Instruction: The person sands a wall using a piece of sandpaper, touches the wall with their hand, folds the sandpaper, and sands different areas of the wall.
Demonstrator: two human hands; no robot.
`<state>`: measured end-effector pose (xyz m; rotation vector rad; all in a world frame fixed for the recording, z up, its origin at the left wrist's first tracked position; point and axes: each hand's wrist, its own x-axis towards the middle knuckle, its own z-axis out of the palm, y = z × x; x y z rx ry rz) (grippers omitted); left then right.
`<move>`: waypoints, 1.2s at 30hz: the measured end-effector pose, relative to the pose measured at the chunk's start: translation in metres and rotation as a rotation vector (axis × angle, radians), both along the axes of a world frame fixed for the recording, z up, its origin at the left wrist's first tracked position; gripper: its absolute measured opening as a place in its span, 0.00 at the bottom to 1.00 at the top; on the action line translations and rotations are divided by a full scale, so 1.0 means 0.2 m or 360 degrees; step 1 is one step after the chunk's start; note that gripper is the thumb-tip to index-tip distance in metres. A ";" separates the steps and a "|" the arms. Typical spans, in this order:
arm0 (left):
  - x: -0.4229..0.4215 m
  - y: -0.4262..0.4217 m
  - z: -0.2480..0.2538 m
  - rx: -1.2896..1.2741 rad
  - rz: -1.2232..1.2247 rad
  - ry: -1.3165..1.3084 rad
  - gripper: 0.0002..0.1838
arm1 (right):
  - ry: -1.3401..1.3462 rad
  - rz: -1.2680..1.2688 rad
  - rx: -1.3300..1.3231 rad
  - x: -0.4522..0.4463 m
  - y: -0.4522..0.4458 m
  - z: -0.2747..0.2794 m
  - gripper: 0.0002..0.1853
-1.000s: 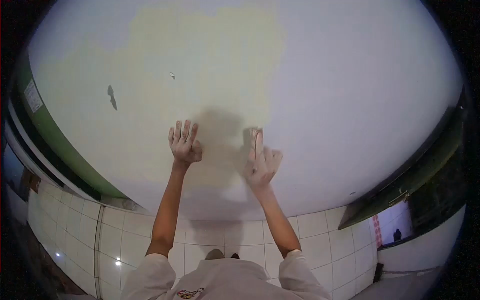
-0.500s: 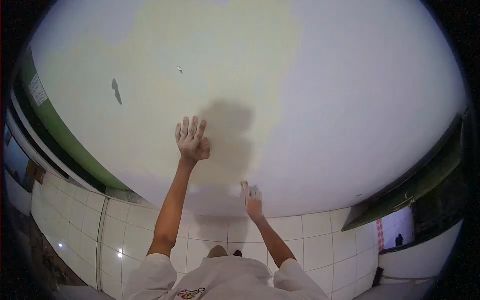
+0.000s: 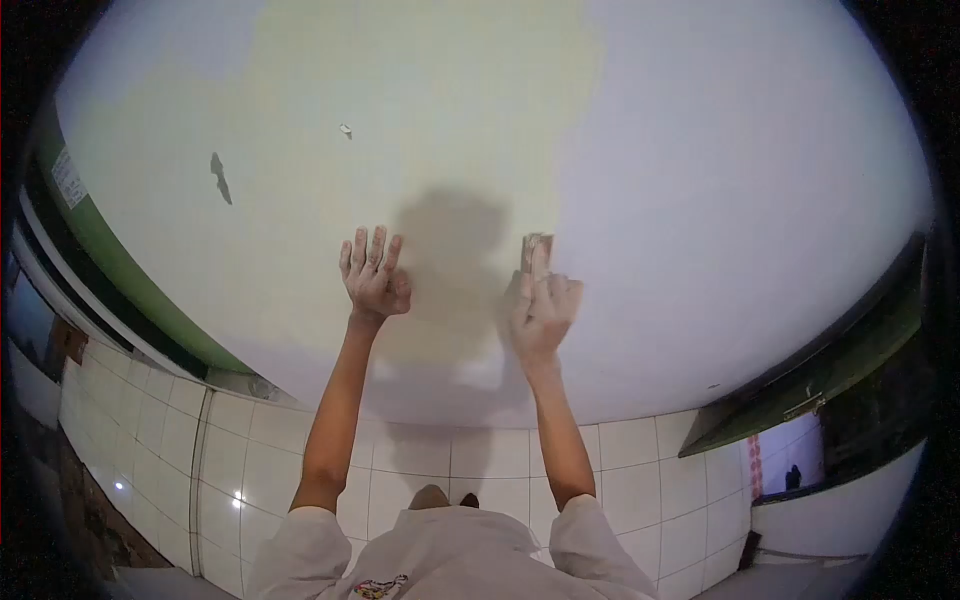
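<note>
In the head view, my left hand (image 3: 372, 280) lies flat against a pale wall (image 3: 680, 200), fingers spread and pointing up, holding nothing. To its right, my right hand (image 3: 546, 305) is raised to the wall and slightly blurred. Its fingers press a small brownish flat piece, which looks like sandpaper (image 3: 547, 243), against the surface; most of it is covered by the fingers. Both hands look dusty. Around the left hand the wall is yellowish, while the right hand is by the edge where it turns pale lilac.
A small chipped fixture (image 3: 346, 130) sticks out of the wall, casting a long shadow. White floor tiles (image 3: 630, 470) run along its foot. A green frame (image 3: 150, 290) with a paper label (image 3: 69, 178) stands at left, a dark green door panel (image 3: 800, 400) at right.
My right hand has moved up the wall from near its foot to about the left hand's height. The left hand keeps its place on the wall; the view shifts slightly.
</note>
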<state>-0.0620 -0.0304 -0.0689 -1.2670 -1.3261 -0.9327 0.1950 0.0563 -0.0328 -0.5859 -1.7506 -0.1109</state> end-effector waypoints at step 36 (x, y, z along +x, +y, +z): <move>-0.01 0.03 0.00 0.0045 -0.0044 0.0067 0.29 | -0.0573 0.0011 -0.0539 0.11 -0.19 -1.30 0.31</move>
